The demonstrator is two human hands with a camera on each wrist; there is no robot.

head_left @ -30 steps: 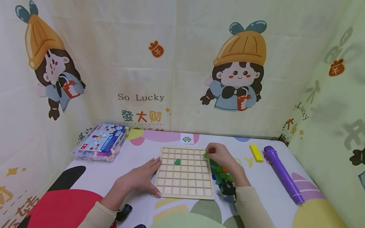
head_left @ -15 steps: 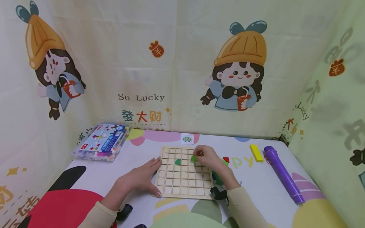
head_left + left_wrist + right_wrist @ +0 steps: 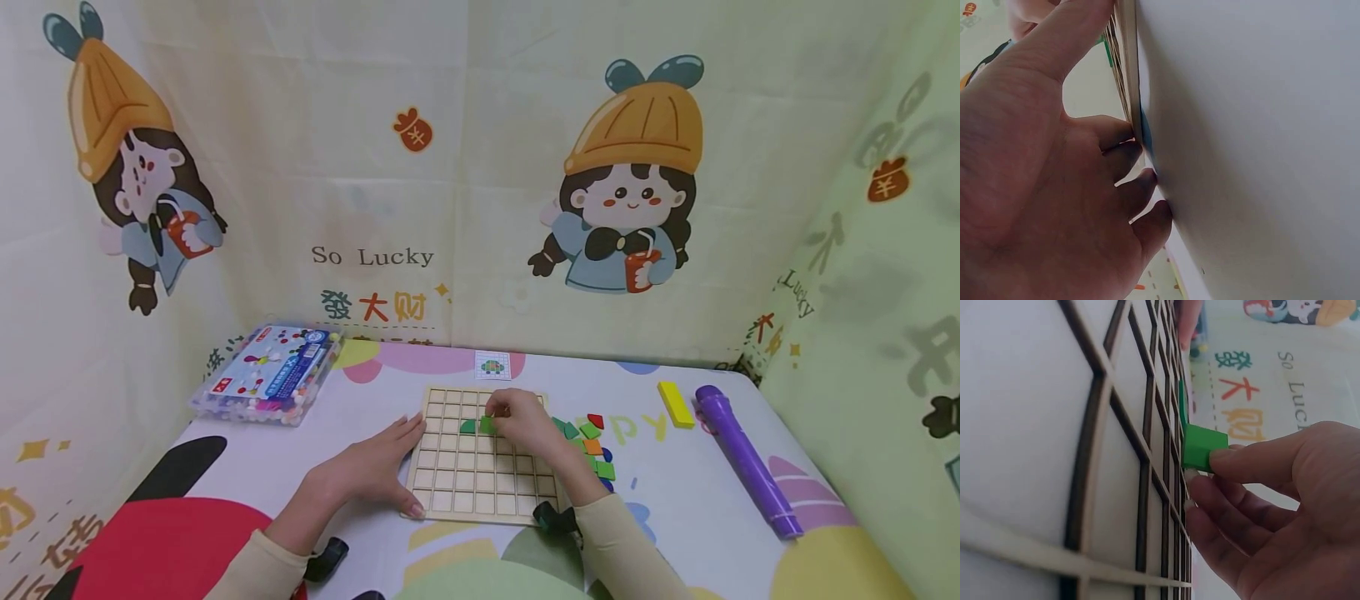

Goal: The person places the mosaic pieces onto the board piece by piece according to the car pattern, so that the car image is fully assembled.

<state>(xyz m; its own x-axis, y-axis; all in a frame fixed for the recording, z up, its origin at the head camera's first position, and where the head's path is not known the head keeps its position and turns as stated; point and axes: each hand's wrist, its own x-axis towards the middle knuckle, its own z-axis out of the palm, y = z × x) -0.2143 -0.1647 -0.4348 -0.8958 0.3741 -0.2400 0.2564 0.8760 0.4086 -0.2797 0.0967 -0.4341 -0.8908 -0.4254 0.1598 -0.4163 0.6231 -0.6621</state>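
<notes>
A wooden grid board (image 3: 466, 482) lies flat on the table. My right hand (image 3: 525, 423) is over its upper middle, pinching a bright green square tile (image 3: 1202, 447) between thumb and fingers. In the head view that tile is right beside a darker green quarter-round tile (image 3: 468, 427) sitting in a grid cell. My left hand (image 3: 363, 468) is spread along the board's left edge, thumb at the near corner and fingertips farther up. In the left wrist view, the fingers (image 3: 1150, 228) reach down to the table beside the board's rim.
Loose tiles in green, orange (image 3: 592, 447), blue and red lie right of the board, partly behind the right forearm. A small picture card (image 3: 492, 365) lies beyond the board. A plastic case (image 3: 270, 375) stands back left; a yellow block (image 3: 675, 404) and purple tube (image 3: 746, 458) lie right.
My right hand has carried the green square tile leftward from the board's right edge to beside the quarter-round tile. More of the loose tiles show now. The left hand stays put.
</notes>
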